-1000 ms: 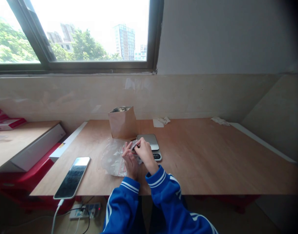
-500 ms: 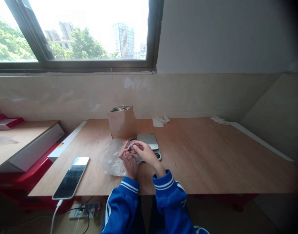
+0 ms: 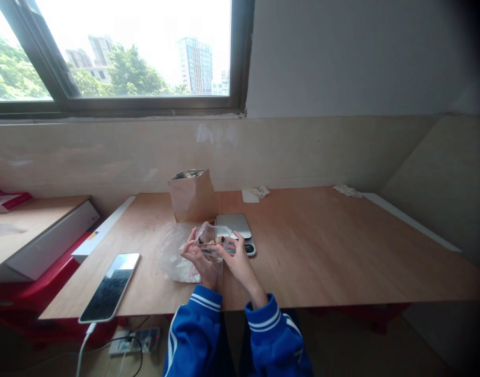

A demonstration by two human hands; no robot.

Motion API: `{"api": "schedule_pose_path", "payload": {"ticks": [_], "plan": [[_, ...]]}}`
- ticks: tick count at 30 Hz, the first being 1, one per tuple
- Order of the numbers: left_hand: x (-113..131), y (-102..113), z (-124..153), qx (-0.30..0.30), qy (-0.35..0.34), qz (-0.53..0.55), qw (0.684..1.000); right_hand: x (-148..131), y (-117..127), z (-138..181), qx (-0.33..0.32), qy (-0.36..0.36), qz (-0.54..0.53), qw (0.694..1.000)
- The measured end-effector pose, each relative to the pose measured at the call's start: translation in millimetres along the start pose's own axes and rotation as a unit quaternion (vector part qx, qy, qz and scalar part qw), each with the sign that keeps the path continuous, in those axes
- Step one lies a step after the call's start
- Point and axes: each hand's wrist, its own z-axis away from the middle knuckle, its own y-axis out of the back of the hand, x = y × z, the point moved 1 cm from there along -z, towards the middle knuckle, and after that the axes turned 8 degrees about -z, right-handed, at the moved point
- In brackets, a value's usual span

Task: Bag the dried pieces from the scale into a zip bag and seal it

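Head view | both hands [image 3: 220,256] pinch small clear bag [image 3: 213,236] | upright, mouth upward, long axis left-right

Both arms wear bright blue sleeves [image 3: 193,335] with white-striped cuffs [image 3: 263,319].

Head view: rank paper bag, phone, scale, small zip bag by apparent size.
1. phone, though it lies nearer the camera
2. paper bag, close to the phone
3. scale, partly hidden
4. small zip bag
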Motion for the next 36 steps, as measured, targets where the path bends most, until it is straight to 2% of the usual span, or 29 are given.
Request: {"api": "schedule_pose_path", "payload": {"ticks": [5,10,14,17,20,23,25,29,33,36], "plan": [[6,-5,20,-0.026,0.011,-0.04,0.999,-14,13,1,-0.036,0.033,-0.009,0.999],[8,-7,23,-0.023,0.065,-0.065,0.996,-28,24,3,-0.076,0.068,0.019,0.995],[13,-5,19,-0.037,0.136,0.003,0.99,-33,25,2,-0.055,0.075,-0.029,0.995],[19,4,15,-0.065,0.119,0.011,0.991,-37,25,2,-0.021,0.081,-0.086,0.993],[26,20,7,-0.137,0.107,-0.024,0.984,-40,27,3,0.004,0.078,-0.115,0.99],[34,33,-2,-0.287,0.15,-0.046,0.945,-44,31,5,-0.008,0.06,-0.127,0.99],[40,38,-7,-0.359,0.155,-0.062,0.918,-45,32,6,-0.019,0.051,-0.132,0.99],[49,36,-5,-0.42,0.141,-0.088,0.892,-46,31,8,-0.036,0.042,-0.127,0.99],[51,29,0,-0.418,0.154,-0.061,0.893,-45,30,8,-0.042,0.033,-0.117,0.992],[48,29,-2,-0.351,0.139,-0.083,0.922,-45,33,7,-0.012,0.051,-0.103,0.993]]}}
